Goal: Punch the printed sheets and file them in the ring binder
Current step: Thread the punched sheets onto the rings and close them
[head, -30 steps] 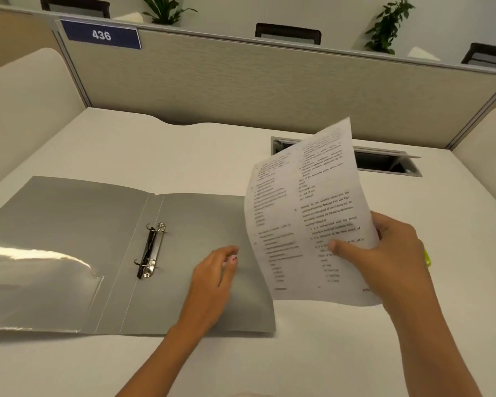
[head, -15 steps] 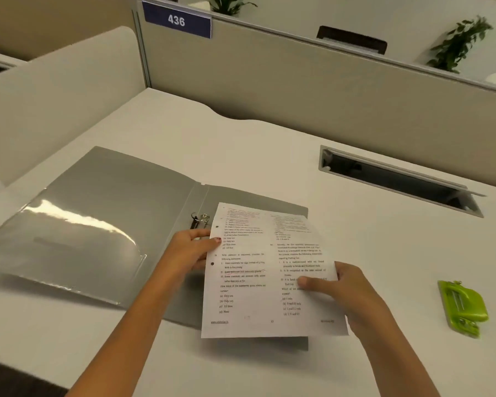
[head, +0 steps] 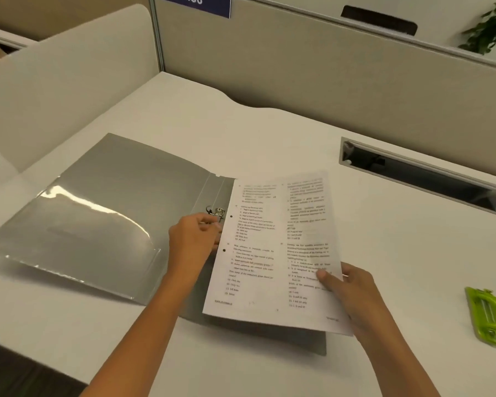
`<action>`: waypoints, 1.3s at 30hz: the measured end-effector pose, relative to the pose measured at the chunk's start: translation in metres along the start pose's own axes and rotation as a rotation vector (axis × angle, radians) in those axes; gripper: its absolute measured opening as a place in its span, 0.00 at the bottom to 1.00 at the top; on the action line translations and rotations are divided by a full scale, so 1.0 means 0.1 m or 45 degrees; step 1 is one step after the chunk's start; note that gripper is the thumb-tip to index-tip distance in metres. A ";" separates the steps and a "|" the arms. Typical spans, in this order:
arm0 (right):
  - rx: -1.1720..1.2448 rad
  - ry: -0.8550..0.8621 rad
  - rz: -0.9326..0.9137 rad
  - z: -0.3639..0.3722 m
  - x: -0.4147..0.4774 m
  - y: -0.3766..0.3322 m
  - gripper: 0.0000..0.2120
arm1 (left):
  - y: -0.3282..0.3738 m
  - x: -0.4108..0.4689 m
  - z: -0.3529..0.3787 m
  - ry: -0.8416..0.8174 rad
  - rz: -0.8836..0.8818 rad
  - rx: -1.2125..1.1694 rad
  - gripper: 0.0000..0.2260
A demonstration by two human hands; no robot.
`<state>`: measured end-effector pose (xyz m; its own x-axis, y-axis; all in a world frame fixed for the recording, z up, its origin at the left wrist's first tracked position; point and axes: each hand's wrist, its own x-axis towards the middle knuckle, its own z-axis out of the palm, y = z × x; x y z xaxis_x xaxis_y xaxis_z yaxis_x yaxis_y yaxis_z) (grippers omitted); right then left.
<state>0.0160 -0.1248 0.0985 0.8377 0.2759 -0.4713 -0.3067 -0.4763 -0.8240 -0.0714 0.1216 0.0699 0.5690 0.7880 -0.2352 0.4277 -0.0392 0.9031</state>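
Note:
A grey ring binder (head: 103,213) lies open on the white desk, its metal rings (head: 216,212) at the spine. A printed sheet (head: 272,253) with two punched holes on its left edge hovers over the binder's right half, the holes close beside the rings. My right hand (head: 352,290) pinches the sheet's lower right part, thumb on top. My left hand (head: 195,242) is at the sheet's left edge by the rings, fingertips touching the paper and the ring mechanism. A green hole punch (head: 488,316) lies at the far right.
A recessed cable slot (head: 421,176) is set in the desk behind the sheet. Beige partition walls (head: 298,61) close the desk at the back and left. The near desk edge drops away at the lower left.
The sheet came down from upright in my right hand to lying flat over the binder's right half. My left hand moved from the binder cover to the rings and sheet edge.

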 end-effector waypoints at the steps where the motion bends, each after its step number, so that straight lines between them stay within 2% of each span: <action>1: 0.021 0.009 -0.023 0.01 0.00 -0.02 0.07 | 0.01 0.04 -0.02 0.042 0.002 -0.039 0.04; 5: 0.083 0.030 -0.062 0.05 0.03 -0.09 0.07 | -0.01 0.20 -0.03 0.139 0.041 -0.045 0.06; 10: 0.112 0.007 -0.067 0.14 0.08 -0.12 0.07 | 0.00 0.35 0.01 0.106 0.004 -0.075 0.07; 13: 0.101 0.002 -0.070 0.18 0.11 -0.12 0.08 | -0.01 0.40 0.06 0.046 -0.102 -0.125 0.07; 18: 0.088 -0.002 -0.073 0.21 0.13 -0.09 0.08 | -0.05 0.46 0.09 -0.005 -0.332 -0.410 0.01; 21: 0.072 0.012 -0.068 0.21 0.13 -0.07 0.08 | -0.05 0.49 0.09 -0.034 -0.375 -0.496 0.06; 25: 0.056 0.025 -0.066 0.22 0.13 -0.07 0.08 | -0.06 0.52 0.11 -0.015 -0.425 -0.476 0.06; 33: 0.050 0.039 -0.039 0.21 0.11 -0.07 0.08 | -0.06 0.53 0.11 -0.053 -0.406 -0.404 0.07; 39: 0.023 0.050 -0.033 0.17 0.09 -0.04 0.10 | 0.01 0.31 0.05 0.143 -0.101 -0.093 0.04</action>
<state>0.0175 -0.1059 0.0924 0.8624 0.2547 -0.4374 -0.2925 -0.4545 -0.8413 -0.0495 0.1429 0.0621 0.4514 0.8510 -0.2685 0.4132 0.0674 0.9081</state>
